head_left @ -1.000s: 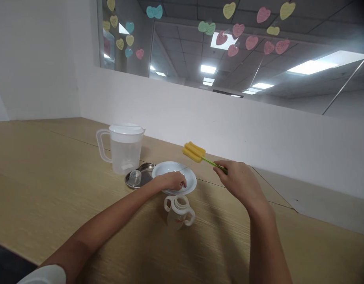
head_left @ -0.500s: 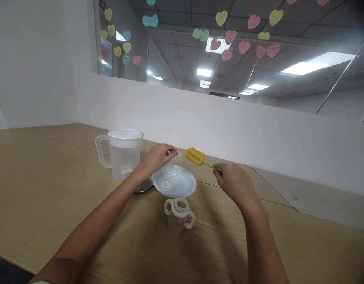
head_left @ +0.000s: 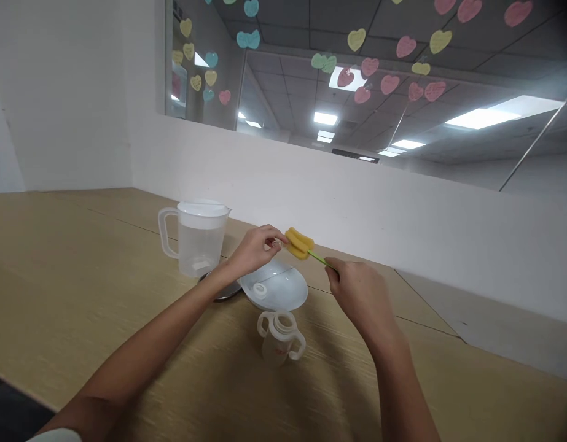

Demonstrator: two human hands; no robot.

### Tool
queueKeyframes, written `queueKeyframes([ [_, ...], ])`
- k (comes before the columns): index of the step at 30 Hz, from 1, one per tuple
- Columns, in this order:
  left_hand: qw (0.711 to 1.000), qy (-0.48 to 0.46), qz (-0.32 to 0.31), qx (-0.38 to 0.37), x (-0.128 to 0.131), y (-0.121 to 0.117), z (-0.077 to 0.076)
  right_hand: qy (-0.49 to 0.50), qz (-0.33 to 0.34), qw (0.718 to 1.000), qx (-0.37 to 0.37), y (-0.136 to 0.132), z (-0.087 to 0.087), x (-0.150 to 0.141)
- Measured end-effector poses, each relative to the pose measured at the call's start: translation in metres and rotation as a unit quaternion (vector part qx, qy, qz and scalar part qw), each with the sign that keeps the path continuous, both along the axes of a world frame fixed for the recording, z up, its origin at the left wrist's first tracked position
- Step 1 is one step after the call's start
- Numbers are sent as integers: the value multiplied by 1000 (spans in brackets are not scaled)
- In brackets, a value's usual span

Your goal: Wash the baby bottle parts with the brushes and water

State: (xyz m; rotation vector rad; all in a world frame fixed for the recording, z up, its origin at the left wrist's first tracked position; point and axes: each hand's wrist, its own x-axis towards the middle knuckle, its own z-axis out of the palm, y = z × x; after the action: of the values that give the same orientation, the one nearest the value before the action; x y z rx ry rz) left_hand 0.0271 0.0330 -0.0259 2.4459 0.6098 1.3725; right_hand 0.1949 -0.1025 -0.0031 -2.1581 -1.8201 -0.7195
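My right hand (head_left: 359, 291) is closed around the thin green handle of a sponge bottle brush (head_left: 299, 243), its yellow head tilted up to the left. Thumb and fingers of my left hand (head_left: 258, 248) pinch a small clear piece (head_left: 277, 244), mostly hidden, right by the sponge. Both hands are raised over a white bowl (head_left: 290, 288), where a small white ring-shaped cap (head_left: 260, 290) lies. In front of the bowl, a translucent baby bottle (head_left: 279, 344) with two handles stands upright, its mouth uncovered.
Left of the bowl stands a clear lidded pitcher (head_left: 203, 242). A dark round plate (head_left: 228, 290) sits partly under my left forearm and against the bowl. Behind the wooden table (head_left: 80, 294) rises a white wall (head_left: 311, 184) with a window above.
The sponge head and my left fingers have come together; a gap lay between them before. My right hand has shifted left with the brush. The view has turned slightly.
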Motion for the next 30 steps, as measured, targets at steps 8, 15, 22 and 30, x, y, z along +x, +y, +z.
queueKeyframes([
  [8,996,-33,38,-69,-5,-5,1,13,36,999,-12,3,-2,-3],
  [15,994,7,105,-33,-3,1,-5,17,51,998,-36,5,-4,-6],
  [22,983,72,171,-5,-10,1,-3,16,67,996,-52,6,-4,-11],
  [30,994,60,93,3,-13,-8,5,26,49,998,-23,5,-3,-5],
])
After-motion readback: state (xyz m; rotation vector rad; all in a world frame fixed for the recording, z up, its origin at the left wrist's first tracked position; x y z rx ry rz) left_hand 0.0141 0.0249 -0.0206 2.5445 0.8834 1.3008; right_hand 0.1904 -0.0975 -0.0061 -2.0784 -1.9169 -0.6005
